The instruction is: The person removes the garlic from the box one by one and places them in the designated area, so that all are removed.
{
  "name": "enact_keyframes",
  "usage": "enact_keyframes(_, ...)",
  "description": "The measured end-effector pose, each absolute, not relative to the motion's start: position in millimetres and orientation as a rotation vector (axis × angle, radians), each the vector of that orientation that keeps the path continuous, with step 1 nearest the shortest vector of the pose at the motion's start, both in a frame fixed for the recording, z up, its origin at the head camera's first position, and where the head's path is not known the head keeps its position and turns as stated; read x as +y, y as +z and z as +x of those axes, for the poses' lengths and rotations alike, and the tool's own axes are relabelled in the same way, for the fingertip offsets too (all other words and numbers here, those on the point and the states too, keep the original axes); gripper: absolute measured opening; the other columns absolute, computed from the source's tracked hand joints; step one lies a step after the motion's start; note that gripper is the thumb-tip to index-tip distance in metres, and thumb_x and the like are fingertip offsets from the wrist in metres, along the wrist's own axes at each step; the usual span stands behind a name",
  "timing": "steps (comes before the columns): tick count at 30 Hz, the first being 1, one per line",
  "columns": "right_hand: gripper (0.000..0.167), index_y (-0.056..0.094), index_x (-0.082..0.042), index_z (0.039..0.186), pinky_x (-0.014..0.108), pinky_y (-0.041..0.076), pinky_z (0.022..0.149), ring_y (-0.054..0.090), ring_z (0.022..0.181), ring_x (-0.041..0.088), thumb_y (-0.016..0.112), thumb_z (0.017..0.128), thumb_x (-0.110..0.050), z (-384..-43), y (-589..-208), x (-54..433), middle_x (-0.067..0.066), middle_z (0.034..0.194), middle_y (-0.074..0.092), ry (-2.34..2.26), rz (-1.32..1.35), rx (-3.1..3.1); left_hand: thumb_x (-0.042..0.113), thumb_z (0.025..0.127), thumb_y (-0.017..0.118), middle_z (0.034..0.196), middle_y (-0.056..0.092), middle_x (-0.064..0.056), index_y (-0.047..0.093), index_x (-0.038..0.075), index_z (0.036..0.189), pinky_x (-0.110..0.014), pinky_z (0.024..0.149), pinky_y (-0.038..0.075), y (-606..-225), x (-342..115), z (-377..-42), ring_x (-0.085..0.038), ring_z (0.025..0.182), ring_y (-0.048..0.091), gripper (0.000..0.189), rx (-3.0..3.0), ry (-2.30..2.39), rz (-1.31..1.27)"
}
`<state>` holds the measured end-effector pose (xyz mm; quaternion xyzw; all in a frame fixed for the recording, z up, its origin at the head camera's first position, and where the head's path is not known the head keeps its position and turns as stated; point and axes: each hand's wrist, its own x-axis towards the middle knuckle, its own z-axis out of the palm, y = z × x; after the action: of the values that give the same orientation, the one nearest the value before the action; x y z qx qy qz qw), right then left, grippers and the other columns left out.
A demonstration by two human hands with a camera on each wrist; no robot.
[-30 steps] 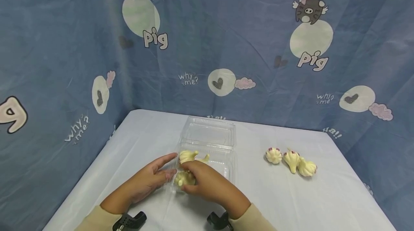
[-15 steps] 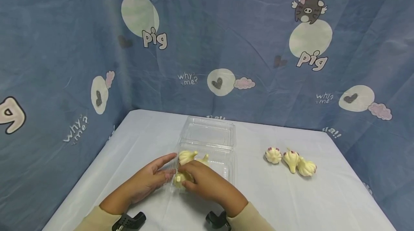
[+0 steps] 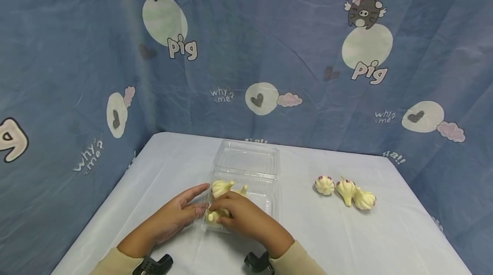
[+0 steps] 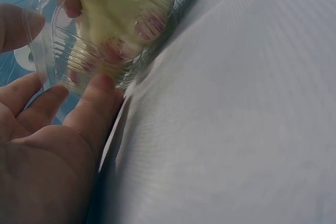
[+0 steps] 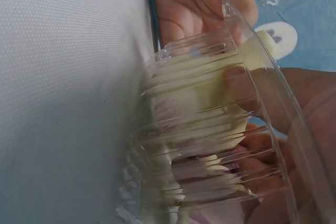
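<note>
A person's right hand (image 3: 244, 215), thumb and fingers pinched on a pale yellow, ribbed garlic bulb (image 3: 212, 217), reaches into the near left corner of a clear, thin plastic box (image 3: 278, 206). The box's hinged lid (image 3: 246, 158) lies open behind it. The left hand (image 3: 175, 215) has its fingers spread apart, at least one fingertip touching the box's ribbed wall.

Two more yellow bulbs, one at the left (image 3: 221, 188) and one beside it (image 3: 243, 190), sit just behind the gripped one; the right knuckles could knock them out of place. The box looks light, so a push on the bulb might slide or tip it if the left hand braces weakly. The rounded bulb could also roll once released.
</note>
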<state>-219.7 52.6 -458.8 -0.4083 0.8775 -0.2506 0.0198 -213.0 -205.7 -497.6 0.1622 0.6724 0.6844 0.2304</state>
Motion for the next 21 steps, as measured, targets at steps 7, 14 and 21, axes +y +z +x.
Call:
enact_keyframes(7, 0.029, 0.074, -0.026, 0.125, 0.027, 0.051, 0.107, 0.059, 0.125, 0.006, 0.077, 0.096, -0.024, -218.2, -459.1, 51.9, -0.008, 0.129, 0.066, -0.799, -1.257, 2.708, 0.017, 0.107, 0.059, 0.176, 0.001, -0.011, 0.018, 0.018, 0.169, -0.029, 0.116, 0.042, -497.6, -206.5, -210.5, -0.041, 0.156, 0.026, 0.074, 1.856, 1.878, 0.434)
enact_keyframes(14, 0.030, 0.073, -0.026, 0.127, 0.028, 0.051, 0.107, 0.059, 0.126, 0.006, 0.075, 0.097, -0.025, -216.5, -459.2, 53.2, -0.009, 0.130, 0.066, -0.791, -1.244, 2.724, 0.017, 0.107, 0.058, 0.176, 0.002, -0.011, 0.018, 0.018, 0.169, -0.028, 0.115, 0.042, -498.9, -205.7, -209.6, -0.039, 0.156, 0.028, 0.074, 1.844, 1.883, 0.423)
enact_keyframes(21, 0.031, 0.073, -0.026, 0.129, 0.031, 0.049, 0.110, 0.057, 0.131, 0.008, 0.075, 0.098, -0.024, -215.8, -454.4, 55.2, -0.008, 0.134, 0.065, -0.838, -1.181, 2.728, 0.017, 0.107, 0.059, 0.176, 0.002, -0.009, 0.020, 0.019, 0.168, -0.028, 0.114, 0.042, -499.2, -205.7, -213.1, -0.035, 0.154, 0.032, 0.073, 1.851, 1.887, 0.424)
